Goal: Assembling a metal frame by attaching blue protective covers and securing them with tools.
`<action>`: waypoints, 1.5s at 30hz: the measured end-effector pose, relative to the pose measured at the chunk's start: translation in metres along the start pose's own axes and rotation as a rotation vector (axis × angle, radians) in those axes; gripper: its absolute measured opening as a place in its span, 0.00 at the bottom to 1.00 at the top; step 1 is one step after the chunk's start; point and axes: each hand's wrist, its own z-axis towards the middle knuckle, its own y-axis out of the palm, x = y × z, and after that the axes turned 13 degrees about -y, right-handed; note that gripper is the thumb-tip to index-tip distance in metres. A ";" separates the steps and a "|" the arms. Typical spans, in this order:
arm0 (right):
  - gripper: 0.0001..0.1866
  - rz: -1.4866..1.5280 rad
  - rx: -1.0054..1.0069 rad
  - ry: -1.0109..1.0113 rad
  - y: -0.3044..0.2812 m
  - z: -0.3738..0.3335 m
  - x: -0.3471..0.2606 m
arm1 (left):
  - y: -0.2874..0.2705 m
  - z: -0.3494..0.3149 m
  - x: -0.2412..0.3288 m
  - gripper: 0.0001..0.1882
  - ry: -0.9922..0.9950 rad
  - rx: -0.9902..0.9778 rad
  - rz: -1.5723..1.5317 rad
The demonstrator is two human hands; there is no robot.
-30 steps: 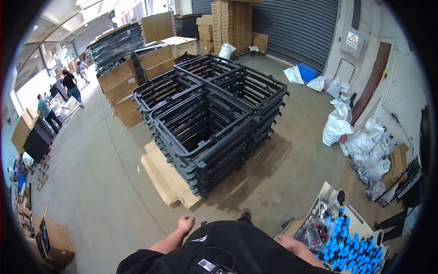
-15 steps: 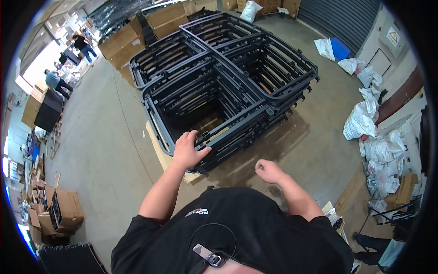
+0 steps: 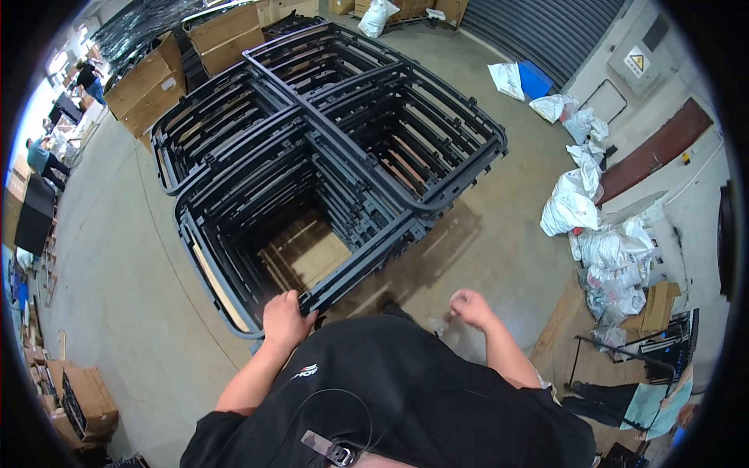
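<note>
A tall stack of black metal frames (image 3: 374, 243), each with rounded corners and crossing bars, stands in front of me. My left hand (image 3: 286, 318) is closed over the rail at the stack's near corner. My right hand (image 3: 471, 308) hangs in the air to the right of the stack, touching no frame. Its fingers are curled in, and whether something small is inside them is hidden. Down through the near opening of the stack, a light brown board (image 3: 316, 253) shows at the bottom.
Large cardboard boxes (image 3: 148, 86) stand beyond the stack on the left. White sacks (image 3: 573, 203) line the right wall. At lower right, another person (image 3: 647, 402) is beside a black frame (image 3: 679, 343). More people (image 3: 43, 160) are far left. A cardboard box (image 3: 90, 398) sits at lower left.
My view has shifted, and the stack now appears nearer and further left. My left hand went from spread fingers above the rail to closed on it. My right hand stays curled.
</note>
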 end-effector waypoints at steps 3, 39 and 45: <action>0.05 0.245 0.195 -0.200 -0.054 0.094 -0.016 | 0.001 0.007 0.010 0.22 -0.020 0.012 -0.002; 0.10 1.077 0.054 -1.075 -0.084 0.083 -0.313 | 0.000 -0.003 0.020 0.28 -0.162 0.073 0.108; 0.12 0.769 0.229 -1.273 -0.001 -0.021 -0.340 | -0.001 -0.006 -0.001 0.29 -0.046 0.026 0.030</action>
